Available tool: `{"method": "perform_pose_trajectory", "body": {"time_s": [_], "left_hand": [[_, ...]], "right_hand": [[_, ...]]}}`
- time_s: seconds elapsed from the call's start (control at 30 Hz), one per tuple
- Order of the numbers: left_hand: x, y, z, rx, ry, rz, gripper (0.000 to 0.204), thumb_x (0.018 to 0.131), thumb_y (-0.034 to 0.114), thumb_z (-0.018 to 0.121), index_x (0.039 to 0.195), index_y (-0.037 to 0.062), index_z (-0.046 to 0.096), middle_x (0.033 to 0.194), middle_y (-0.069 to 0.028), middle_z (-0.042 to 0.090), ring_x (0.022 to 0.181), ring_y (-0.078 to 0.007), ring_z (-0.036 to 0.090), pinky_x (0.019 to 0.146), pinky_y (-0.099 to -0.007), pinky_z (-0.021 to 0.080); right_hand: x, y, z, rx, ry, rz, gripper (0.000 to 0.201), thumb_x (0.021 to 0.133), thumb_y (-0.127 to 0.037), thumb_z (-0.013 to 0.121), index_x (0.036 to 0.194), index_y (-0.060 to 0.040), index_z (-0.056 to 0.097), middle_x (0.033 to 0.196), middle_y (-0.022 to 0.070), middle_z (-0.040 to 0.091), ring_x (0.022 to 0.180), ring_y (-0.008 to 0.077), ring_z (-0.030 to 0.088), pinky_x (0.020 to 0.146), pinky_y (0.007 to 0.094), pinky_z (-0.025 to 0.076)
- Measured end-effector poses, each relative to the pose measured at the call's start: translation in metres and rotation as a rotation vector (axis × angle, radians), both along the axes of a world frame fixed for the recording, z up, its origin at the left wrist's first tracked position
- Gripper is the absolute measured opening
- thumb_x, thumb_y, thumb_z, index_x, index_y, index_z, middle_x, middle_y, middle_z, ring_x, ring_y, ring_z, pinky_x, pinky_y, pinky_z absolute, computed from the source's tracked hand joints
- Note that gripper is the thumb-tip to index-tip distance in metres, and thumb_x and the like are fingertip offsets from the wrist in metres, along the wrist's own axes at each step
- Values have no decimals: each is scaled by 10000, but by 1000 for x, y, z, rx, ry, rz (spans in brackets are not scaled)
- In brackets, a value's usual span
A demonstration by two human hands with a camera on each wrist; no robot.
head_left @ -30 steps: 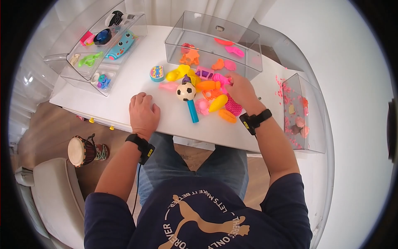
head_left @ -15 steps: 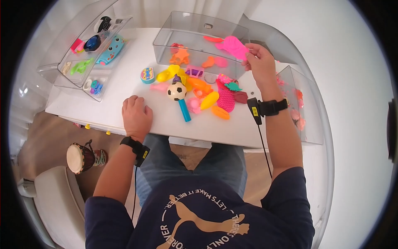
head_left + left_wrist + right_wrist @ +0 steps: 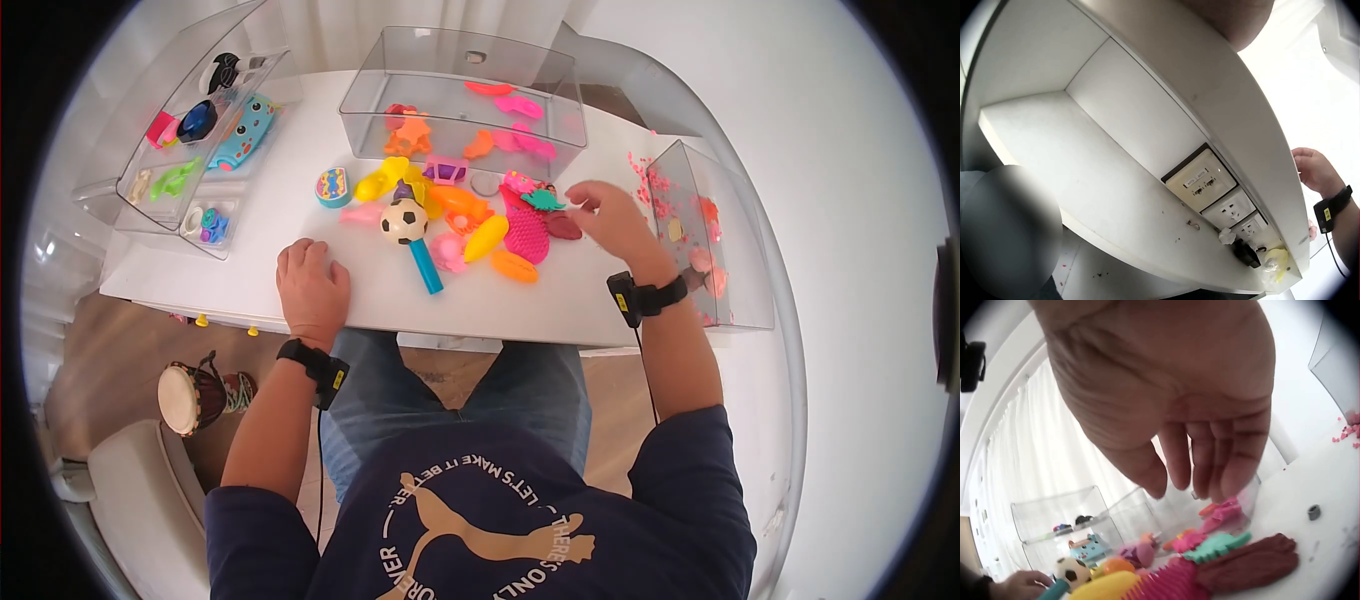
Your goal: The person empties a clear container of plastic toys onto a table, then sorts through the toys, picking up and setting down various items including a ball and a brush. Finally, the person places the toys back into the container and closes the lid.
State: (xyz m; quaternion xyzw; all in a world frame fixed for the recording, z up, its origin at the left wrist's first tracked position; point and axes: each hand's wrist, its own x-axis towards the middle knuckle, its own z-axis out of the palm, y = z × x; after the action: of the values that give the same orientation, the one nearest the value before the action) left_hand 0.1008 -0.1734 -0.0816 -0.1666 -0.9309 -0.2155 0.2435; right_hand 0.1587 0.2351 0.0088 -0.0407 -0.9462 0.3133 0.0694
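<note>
My right hand [image 3: 605,220] hovers just right of the toy pile, its fingers loosely bent and holding nothing. Closest to its fingertips is a small green dinosaur toy [image 3: 543,200], with a maroon piece [image 3: 563,227] beside it. In the right wrist view the bare palm [image 3: 1172,369] hangs over these toys. My left hand [image 3: 313,295] rests on the table left of the pile. A soccer-ball toy with a blue handle [image 3: 404,222], a yellow toy [image 3: 486,239] and a bumpy magenta piece [image 3: 526,230] lie between the hands.
Behind the pile stands a clear bin [image 3: 362,140] with pink, orange and red pieces. A tiered clear organizer [image 3: 130,190] with toys is at left. Another clear box [image 3: 690,180] stands at right, pink bits around it. A drum [image 3: 185,400] is on the floor.
My right hand took a pink toy from the pile, let it go in the clear bin, and came back empty beside the green dinosaur. The left hand stays on the table.
</note>
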Motion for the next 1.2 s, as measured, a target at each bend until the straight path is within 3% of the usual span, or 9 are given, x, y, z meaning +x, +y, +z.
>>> {"method": "perform_pose_trajectory", "body": {"time_s": [0.13, 0.23, 0.53, 0.73, 0.83, 0.93, 1.03, 1.13, 1.2], "left_hand": [[0, 0, 1, 10, -2, 0, 261, 763, 76, 644, 1017, 21, 627, 1111, -139, 591, 1084, -350, 530, 957, -454, 437], [0, 0, 1, 6, -8, 3, 260, 763, 78, 644, 1016, 22, 628, 1112, -136, 590, 1087, -348, 529, 958, -453, 436], [0, -1, 0, 8, -16, 3, 260, 764, 80, 644, 1016, 22, 629, 1117, -134, 589, 1094, -345, 526, 961, -446, 434], [0, 0, 1, 15, -26, 15, 261, 765, 81, 645, 1019, 23, 632, 1121, -130, 590, 1097, -343, 525, 964, -444, 433], [1, 0, 3, 8, -38, 18, 257, 767, 83, 646, 1016, 24, 633, 1122, -129, 592, 1097, -342, 526, 964, -445, 434], [0, 0, 1, 7, -32, 20, 253, 767, 85, 647, 1012, 25, 633, 1121, -129, 593, 1098, -342, 526, 963, -445, 434], [0, 0, -2, 2, -24, 22, 250, 766, 85, 647, 1008, 25, 632, 1119, -131, 594, 1098, -344, 526, 963, -447, 434], [0, 0, 1, 5, -27, 25, 251, 765, 85, 648, 1008, 25, 632, 1117, -133, 595, 1098, -345, 526, 963, -450, 433], [0, 0, 2, 11, -30, 25, 254, 763, 84, 648, 1009, 25, 631, 1115, -133, 593, 1097, -346, 526, 962, -451, 433]], "right_hand": [[7, 1, -18, 271, -58, 111, 365, 749, -97, 742, 1098, -17, 671, 1063, 139, 661, 987, 299, 636, 856, 375, 517], [9, -3, -25, 310, -63, 54, 355, 739, -99, 736, 1081, -27, 672, 1060, 144, 654, 1003, 334, 628, 871, 398, 515], [12, -5, -31, 485, -85, -20, 208, 843, -88, 575, 1024, -60, 674, 1014, 126, 655, 977, 340, 629, 830, 440, 513], [13, 0, -18, 340, 36, -33, 148, 866, -123, 583, 955, -34, 659, 910, 124, 679, 848, 331, 649, 751, 427, 512], [5, -8, 18, -188, -68, -57, 167, 871, -148, 602, 968, -19, 647, 839, 145, 668, 773, 337, 632, 703, 408, 500], [-15, -23, 53, -216, 48, -136, 185, 874, -151, 612, 977, 0, 638, 783, 141, 648, 715, 283, 632, 656, 378, 490], [-55, -8, 53, 66, 205, -69, 243, 893, -107, 601, 1093, 27, 630, 818, 69, 649, 635, 135, 629, 578, 286, 492], [-90, 3, 41, 70, 265, -77, 270, 899, -89, 588, 1141, 25, 627, 870, 80, 664, 684, 148, 660, 616, 288, 523], [-90, -8, 42, -159, 339, -116, 278, 902, -81, 589, 1162, 9, 630, 901, 85, 678, 737, 159, 673, 647, 293, 539]]}}
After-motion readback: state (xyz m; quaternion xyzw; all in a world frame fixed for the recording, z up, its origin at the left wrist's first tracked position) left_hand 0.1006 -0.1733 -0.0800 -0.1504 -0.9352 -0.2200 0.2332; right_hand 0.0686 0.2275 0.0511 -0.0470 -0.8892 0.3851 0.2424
